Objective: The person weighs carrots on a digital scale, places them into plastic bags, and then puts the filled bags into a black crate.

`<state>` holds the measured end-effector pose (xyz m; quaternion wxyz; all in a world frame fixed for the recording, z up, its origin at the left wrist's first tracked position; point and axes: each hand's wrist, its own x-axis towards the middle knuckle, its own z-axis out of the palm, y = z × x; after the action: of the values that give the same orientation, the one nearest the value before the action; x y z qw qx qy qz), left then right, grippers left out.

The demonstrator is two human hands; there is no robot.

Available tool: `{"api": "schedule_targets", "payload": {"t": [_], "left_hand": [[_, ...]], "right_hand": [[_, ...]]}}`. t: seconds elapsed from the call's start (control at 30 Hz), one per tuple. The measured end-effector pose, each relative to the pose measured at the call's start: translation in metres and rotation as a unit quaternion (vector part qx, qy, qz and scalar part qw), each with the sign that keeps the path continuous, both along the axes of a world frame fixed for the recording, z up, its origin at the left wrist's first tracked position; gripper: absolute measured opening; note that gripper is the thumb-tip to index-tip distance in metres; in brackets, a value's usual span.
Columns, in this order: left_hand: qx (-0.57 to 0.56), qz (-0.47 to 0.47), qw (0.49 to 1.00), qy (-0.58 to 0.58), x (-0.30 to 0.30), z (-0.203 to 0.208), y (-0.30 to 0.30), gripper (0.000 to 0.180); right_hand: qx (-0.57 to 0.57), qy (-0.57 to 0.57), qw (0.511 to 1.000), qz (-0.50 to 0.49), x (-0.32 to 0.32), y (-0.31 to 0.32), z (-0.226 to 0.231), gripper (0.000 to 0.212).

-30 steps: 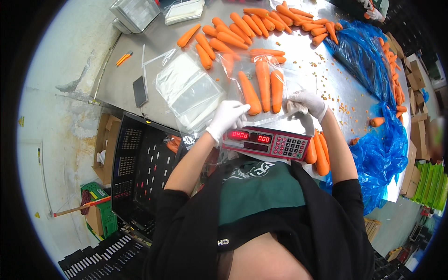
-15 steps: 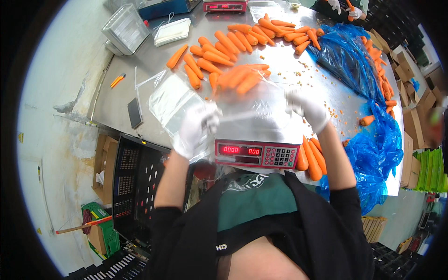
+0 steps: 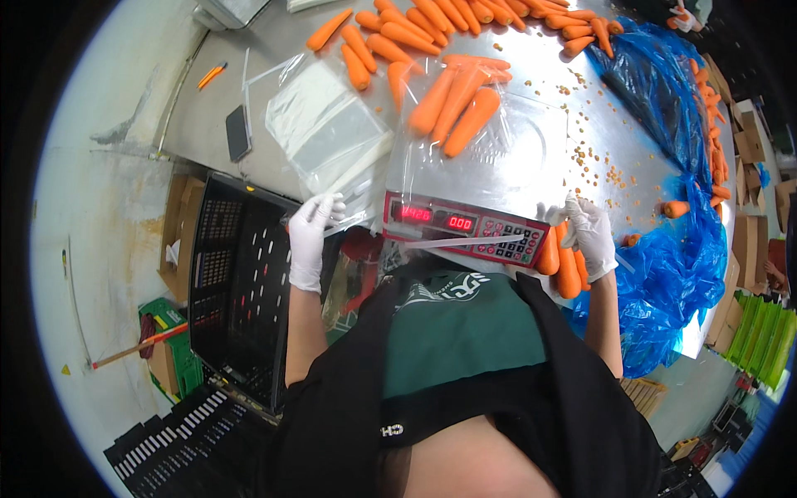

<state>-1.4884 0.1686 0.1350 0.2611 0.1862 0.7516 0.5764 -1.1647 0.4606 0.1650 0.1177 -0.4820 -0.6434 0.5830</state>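
Note:
A clear plastic bag (image 3: pixel 423 178) holding several carrots (image 3: pixel 471 122) lies on the metal pan of the red scale (image 3: pixel 465 224). The bag's white edge strip crosses the scale's keypad and display. My white-gloved left hand (image 3: pixel 310 236) is open left of the scale, its fingers loosely bent beside a stack of flat clear bags (image 3: pixel 320 124). On the other side, my gloved right hand (image 3: pixel 591 236) hovers just right of the keypad, over a few loose carrots (image 3: pixel 568 270). Its fingers are curled, with a gap from the thumb, and I see nothing held.
Many carrots (image 3: pixel 407 37) line the far side of the metal table. Blue plastic sheeting (image 3: pixel 656 282) with carrots runs along the right. A black phone (image 3: pixel 238 133) and an orange cutter (image 3: pixel 212 75) lie at left. A black crate (image 3: pixel 237 290) stands below the table's left edge.
Both hands have let go of the bag and moved down and apart. The bag of carrots has settled on the scale, and the display has changed. The view has shifted.

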Motion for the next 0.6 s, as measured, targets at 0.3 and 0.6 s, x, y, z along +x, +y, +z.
{"api": "schedule_targets", "payload": {"t": [0.3,0.6], "left_hand": [[0.016,-0.060,0.997,-0.034,0.042,-0.022,0.016,0.030],[-0.006,-0.052,0.998,-0.046,0.068,-0.024,0.039,0.037]], "right_hand": [[0.006,-0.014,0.999,0.043,-0.001,-0.002,-0.018,0.031],[0.077,-0.070,0.991,0.081,0.000,-0.013,-0.029,0.042]]}}
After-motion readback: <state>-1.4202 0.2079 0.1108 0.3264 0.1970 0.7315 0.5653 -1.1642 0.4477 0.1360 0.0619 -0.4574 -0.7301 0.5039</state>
